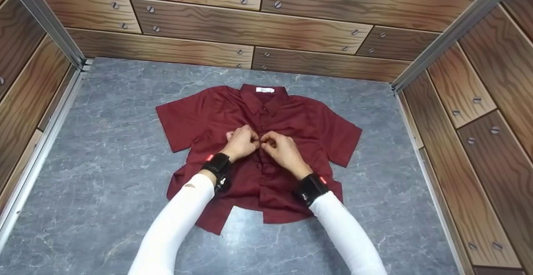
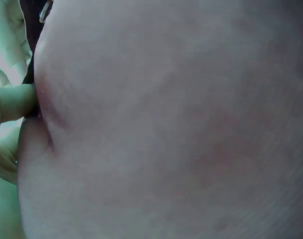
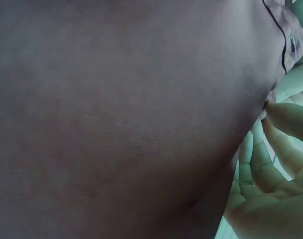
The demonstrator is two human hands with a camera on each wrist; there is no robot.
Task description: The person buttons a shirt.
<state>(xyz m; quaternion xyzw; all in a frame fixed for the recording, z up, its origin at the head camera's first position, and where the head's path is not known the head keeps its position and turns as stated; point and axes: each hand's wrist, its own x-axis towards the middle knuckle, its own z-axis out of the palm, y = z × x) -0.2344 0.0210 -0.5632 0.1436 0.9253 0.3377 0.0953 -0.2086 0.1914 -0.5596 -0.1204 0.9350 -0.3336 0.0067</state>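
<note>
Placket (image 1: 260,174) of a maroon shirt (image 1: 241,183) runs between your left hand (image 1: 242,142) and right hand (image 1: 284,150), its long axis stretching from the collar (image 1: 251,100), beyond your hands, back toward you. Both hands work side by side at the placket, each pinching its cloth, neither clearly nearer than the other. The shirt lies spread directly beneath them on the gray surface (image 1: 104,162), extending past each hand.

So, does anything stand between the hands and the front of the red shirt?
Nothing visible does: the left hand and the right hand both pinch the red shirt along the middle of its front, with no other object in between.
</note>
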